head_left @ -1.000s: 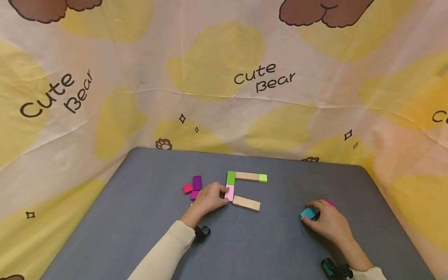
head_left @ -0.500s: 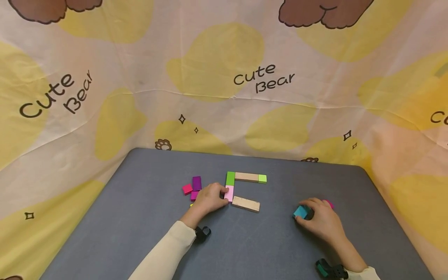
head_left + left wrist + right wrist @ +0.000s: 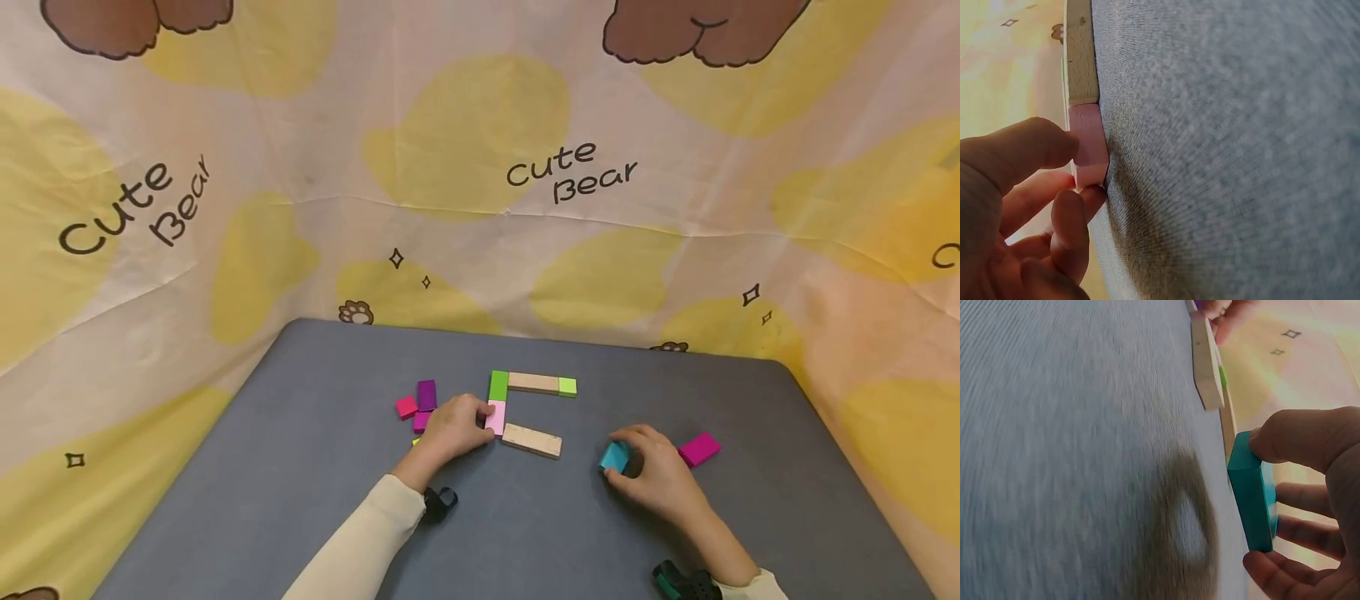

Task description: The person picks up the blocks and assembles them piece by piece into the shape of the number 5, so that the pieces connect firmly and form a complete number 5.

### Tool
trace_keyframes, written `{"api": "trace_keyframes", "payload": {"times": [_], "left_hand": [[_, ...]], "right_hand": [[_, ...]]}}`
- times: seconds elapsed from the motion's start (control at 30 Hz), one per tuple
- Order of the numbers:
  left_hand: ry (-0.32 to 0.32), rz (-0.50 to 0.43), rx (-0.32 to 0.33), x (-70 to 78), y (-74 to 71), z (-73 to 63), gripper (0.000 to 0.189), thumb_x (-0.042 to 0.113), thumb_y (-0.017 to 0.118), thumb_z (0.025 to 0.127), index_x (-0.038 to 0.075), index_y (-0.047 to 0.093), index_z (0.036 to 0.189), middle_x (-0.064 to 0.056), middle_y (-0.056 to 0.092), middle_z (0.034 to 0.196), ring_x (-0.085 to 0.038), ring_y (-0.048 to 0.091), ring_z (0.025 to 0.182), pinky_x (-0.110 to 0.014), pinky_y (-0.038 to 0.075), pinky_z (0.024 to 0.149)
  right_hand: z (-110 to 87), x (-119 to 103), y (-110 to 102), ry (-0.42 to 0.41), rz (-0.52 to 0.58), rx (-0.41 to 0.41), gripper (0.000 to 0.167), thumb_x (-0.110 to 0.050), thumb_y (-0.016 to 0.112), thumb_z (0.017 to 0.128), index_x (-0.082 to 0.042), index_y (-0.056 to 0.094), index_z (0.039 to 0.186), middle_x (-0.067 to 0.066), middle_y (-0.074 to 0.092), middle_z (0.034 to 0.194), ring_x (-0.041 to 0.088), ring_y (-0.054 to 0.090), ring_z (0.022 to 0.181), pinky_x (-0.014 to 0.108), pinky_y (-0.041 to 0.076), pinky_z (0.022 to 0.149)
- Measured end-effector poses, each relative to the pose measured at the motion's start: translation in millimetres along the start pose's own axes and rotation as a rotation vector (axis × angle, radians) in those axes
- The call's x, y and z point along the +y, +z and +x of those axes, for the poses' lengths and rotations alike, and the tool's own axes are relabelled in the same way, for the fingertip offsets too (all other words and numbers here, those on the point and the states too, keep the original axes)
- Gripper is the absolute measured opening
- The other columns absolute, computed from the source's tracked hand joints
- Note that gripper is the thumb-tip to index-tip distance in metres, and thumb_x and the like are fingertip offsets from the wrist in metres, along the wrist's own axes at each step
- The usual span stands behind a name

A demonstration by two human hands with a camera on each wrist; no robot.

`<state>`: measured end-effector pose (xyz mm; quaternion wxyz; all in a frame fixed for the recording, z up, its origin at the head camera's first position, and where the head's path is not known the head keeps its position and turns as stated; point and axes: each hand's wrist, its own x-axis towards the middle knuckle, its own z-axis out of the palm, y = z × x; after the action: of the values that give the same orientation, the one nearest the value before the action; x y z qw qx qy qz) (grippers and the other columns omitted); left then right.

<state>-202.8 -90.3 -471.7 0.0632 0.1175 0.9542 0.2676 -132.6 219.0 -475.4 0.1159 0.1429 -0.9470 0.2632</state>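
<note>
My left hand (image 3: 454, 427): thumb and finger pinch the pink block (image 3: 497, 417), just below the middle of the head view.
My right hand (image 3: 662, 479): thumb and fingers hold the blue block (image 3: 613, 457), lower right in the head view.
Green block (image 3: 498, 385): right above the pink one, touching it.
Top wooden block (image 3: 533, 382): goes right, from the green block to the lime block (image 3: 567, 387).
Bottom wooden block (image 3: 532, 441): near the pink block's lower right, slanted.
Magenta block (image 3: 700, 449): on the gray table (image 3: 570, 517), right of my right hand.
</note>
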Motion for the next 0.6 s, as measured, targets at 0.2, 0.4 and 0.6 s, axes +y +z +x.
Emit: {"api": "trace_keyframes", "payload": {"times": [0.2, 0.4, 0.6], "left_hand": [[-0.013, 0.004, 0.002, 0.1, 1.1, 1.0, 0.041, 0.022, 0.075, 0.077, 0.015, 0.072, 0.117, -0.004, 0.071, 0.111, -0.014, 0.052, 0.077, -0.028, 0.041, 0.061], [-0.024, 0.0, -0.012, 0.3, 0.7, 2.3, 0.041, 0.023, 0.075, 0.078, 0.016, 0.071, 0.118, -0.004, 0.071, 0.112, -0.014, 0.052, 0.077, -0.028, 0.04, 0.061], [-0.011, 0.008, -0.002, 1.1, -0.3, 1.0, 0.04, 0.023, 0.076, 0.077, 0.016, 0.072, 0.116, -0.003, 0.071, 0.109, -0.014, 0.052, 0.076, -0.028, 0.041, 0.061]], "right_hand": [[4.5, -12, 13, 0.005, 0.013, -0.033, 0.05, -0.02, 0.086, 0.066, -0.005, 0.068, 0.11, 0.008, 0.066, 0.109, 0.022, 0.06, 0.095, 0.037, 0.051, 0.075], [7.8, -24, 24, 0.026, 0.022, -0.085, 0.054, -0.022, 0.086, 0.065, -0.004, 0.067, 0.112, 0.007, 0.065, 0.11, 0.018, 0.058, 0.094, 0.036, 0.052, 0.078], [11.7, -33, 31, 0.052, 0.007, -0.133, 0.059, -0.025, 0.085, 0.066, -0.003, 0.065, 0.116, 0.009, 0.064, 0.113, 0.017, 0.058, 0.092, 0.035, 0.052, 0.078]]}}
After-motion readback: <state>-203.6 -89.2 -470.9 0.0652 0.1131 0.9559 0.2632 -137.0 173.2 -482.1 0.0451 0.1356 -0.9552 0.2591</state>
